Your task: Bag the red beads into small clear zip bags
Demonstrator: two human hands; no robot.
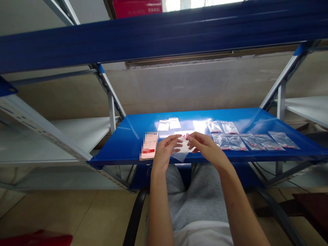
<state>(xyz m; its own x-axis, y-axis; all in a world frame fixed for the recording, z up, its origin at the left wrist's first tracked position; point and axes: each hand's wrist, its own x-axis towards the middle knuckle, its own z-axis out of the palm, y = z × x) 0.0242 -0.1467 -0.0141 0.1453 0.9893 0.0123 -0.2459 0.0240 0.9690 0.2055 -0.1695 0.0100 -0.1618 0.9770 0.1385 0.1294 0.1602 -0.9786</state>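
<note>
Overall, one blue steel shelving rack (164, 37) frames the view, its deep blue beam crossing overhead. Item: a white side shelf (77, 136) at the left of the rack, with a matching white side shelf (306, 109) at the right. Item: a flat blue sheet-metal shelf (123, 143), carrying all the small goods, with grey cloth shorts (197, 201) just below its front edge. Item: a loose group of small clear resealable bags (252, 141) at the right of the shelf, holding pink-red pieces. Item: two small whitish bags (174, 123) near the shelf's back edge. Item: one flat pale rectangular packet (149, 146) with a red stripe, its print pixelated, lying just beside the left hand (166, 153). The left hand and right hand (206, 147) are raised together above the shelf, fingertips almost meeting as they pinch a clear plastic bag (180, 156) with a white slip (184, 145) behind or inside it; which one cannot be told. The bag probably handles as very light, limp, slippery film, best held by its upper edge. One lower corner points down toward the person; the fingers hide its long axis.
</note>
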